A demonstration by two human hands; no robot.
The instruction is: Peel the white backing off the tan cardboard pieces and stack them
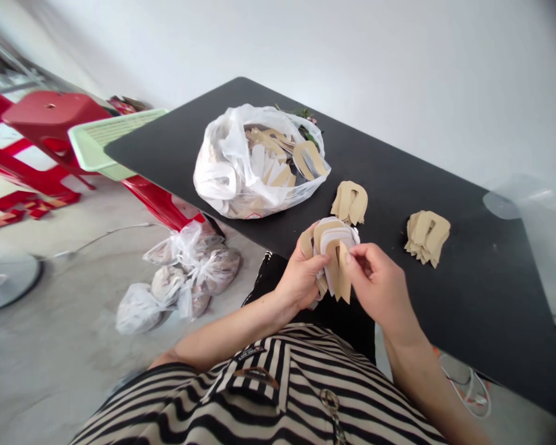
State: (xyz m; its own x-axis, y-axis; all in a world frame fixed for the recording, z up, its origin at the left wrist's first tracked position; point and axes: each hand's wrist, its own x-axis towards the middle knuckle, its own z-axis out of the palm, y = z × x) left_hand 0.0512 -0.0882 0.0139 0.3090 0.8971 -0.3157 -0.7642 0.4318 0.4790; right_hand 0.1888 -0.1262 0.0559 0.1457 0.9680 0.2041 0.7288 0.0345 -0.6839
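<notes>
My left hand (301, 275) is wrapped round a stack of tan and white U-shaped pieces (332, 238), its thumb on top. The fingers of my right hand (375, 275) pinch the right side of the top tan piece (338, 275). Just beyond the stack, a small pile of tan pieces (349, 202) lies on the black table (380, 161). Another tan pile (427, 237) rests farther right. An open white plastic bag (229, 164) at the back left holds many more tan and white pieces.
Tied plastic bags (213, 269) lie on the floor left of the table. Red stools (55, 117) and a light green basket (92, 145) stand at the left. Clear plastic (503, 204) lies by the table's right back edge. A white wall (375, 62) rises behind.
</notes>
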